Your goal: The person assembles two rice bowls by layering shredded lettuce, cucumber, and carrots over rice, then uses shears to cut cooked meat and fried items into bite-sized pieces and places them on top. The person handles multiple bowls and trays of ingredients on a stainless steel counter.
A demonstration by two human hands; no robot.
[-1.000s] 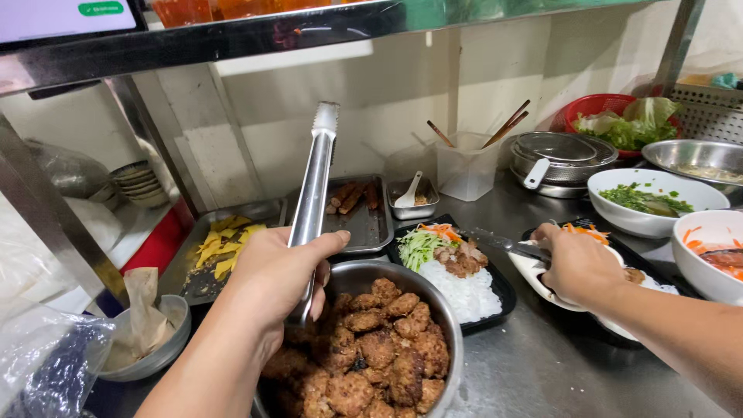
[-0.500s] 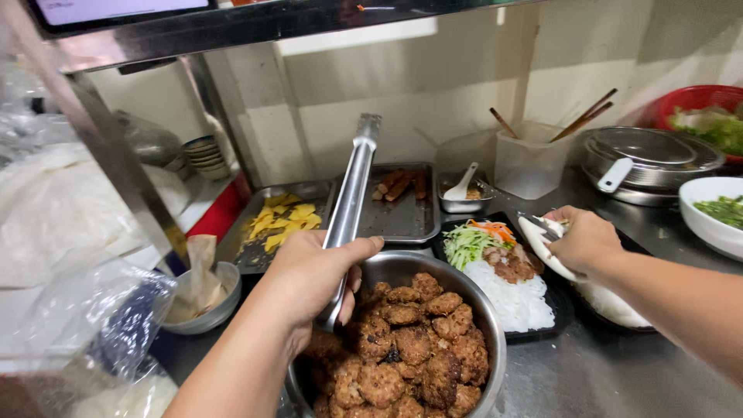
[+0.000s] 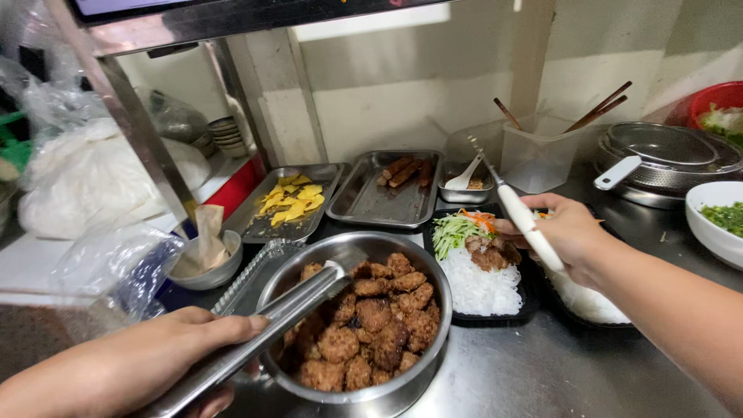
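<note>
The left hand (image 3: 147, 356) comes in from the lower left edge of the view, its grip closed around the handle of long stainless-steel tongs (image 3: 263, 333). The tong tips are nearly together and rest over the near left rim of a round stainless-steel bowl of browned fried meat patties (image 3: 371, 329); whether they pinch a patty cannot be told. The bowl sits at the front of the steel surface (image 3: 526, 371), with bare metal to its right and in front of the black trays.

The right hand (image 3: 569, 236) reaches in from the right edge, its grip clamped on a white-handled utensil (image 3: 522, 220) whose thin metal end points up toward the back wall. It hovers over the right edge of a black rectangular tray of white rice noodles, shredded greens, carrot and grilled meat (image 3: 480, 267), which lies just right of the bowl, almost touching it. A second black tray of noodles (image 3: 588, 302) lies under the wrist.

Behind these, toward the back edge, stand a flat steel tray with yellow pieces (image 3: 290, 203), a steel tray holding a few brown sausage-like pieces (image 3: 387, 193), a small steel dish with a white spoon (image 3: 464, 186) and a clear plastic tub of chopsticks (image 3: 542, 151). The left front corner is crowded by a small bowl with crumpled paper (image 3: 205, 259) and clear plastic bags (image 3: 85, 178).
</note>
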